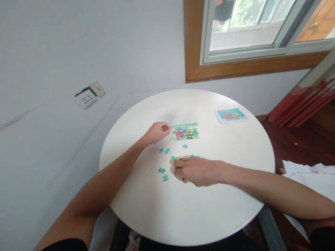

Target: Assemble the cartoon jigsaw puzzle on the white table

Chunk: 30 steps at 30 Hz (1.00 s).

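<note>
A partly joined jigsaw puzzle point(186, 132) lies mid-table, showing a pink and a yellow cartoon figure on green. Gaps show along its left and right sides. My left hand point(157, 132) is closed at the puzzle's left edge, its fingers curled in; anything between them is hidden. My right hand point(195, 171) hangs low over the table among loose pieces, fingers bent down and together. What its fingertips hold, if anything, cannot be made out. Around the hands lie several loose green pieces: a single piece point(185, 146), a lower piece point(165, 178) and a pair point(161, 170).
A picture card point(231, 115) with the same cartoon lies at the right back of the round white table point(209, 212). Behind stands a pale wall with a socket point(86, 98) and a wood-framed window point(193, 42). White sheets point(311, 176) are at the right, beyond the table.
</note>
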{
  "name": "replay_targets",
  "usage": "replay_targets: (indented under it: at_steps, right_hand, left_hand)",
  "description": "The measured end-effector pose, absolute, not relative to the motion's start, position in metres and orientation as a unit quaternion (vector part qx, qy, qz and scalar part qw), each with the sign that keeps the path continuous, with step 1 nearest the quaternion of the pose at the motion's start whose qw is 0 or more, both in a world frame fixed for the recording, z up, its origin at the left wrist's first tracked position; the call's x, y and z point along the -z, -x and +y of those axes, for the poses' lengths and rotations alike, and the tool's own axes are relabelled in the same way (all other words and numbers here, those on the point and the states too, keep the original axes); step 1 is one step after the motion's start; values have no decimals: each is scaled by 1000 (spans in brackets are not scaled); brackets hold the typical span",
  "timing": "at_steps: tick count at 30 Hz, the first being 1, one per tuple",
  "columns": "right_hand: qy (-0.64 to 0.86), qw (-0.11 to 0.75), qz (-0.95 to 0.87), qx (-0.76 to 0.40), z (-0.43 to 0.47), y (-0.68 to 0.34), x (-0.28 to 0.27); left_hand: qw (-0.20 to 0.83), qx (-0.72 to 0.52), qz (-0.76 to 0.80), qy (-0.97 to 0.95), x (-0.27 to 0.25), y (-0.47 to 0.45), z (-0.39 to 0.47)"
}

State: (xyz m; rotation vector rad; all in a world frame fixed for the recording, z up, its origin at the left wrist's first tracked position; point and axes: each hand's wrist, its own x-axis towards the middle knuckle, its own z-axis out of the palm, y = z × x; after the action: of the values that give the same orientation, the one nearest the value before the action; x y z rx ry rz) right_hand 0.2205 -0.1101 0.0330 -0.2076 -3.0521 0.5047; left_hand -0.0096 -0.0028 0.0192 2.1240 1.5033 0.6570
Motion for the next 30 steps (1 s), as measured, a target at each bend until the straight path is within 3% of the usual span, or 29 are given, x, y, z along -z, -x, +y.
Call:
replay_targets:
  at_steps: [14, 19, 25, 30]
  right_hand:
    - [82, 8, -983, -163, -117, -219, -38]
    - [87, 43, -956, -276, -110, -219, -36]
    - [338, 239, -821, -393, -45, -249, -25]
    - [488, 254, -721, -422, 5, -286, -11]
  left_hand:
    - [258, -254, 532, -766, -20, 9, -3]
    - [253, -252, 526, -772, -19, 11, -2]
    - [265, -247, 519, -774, -19, 11, -1]
    - [278, -240, 519, -772, -18, 12, -2]
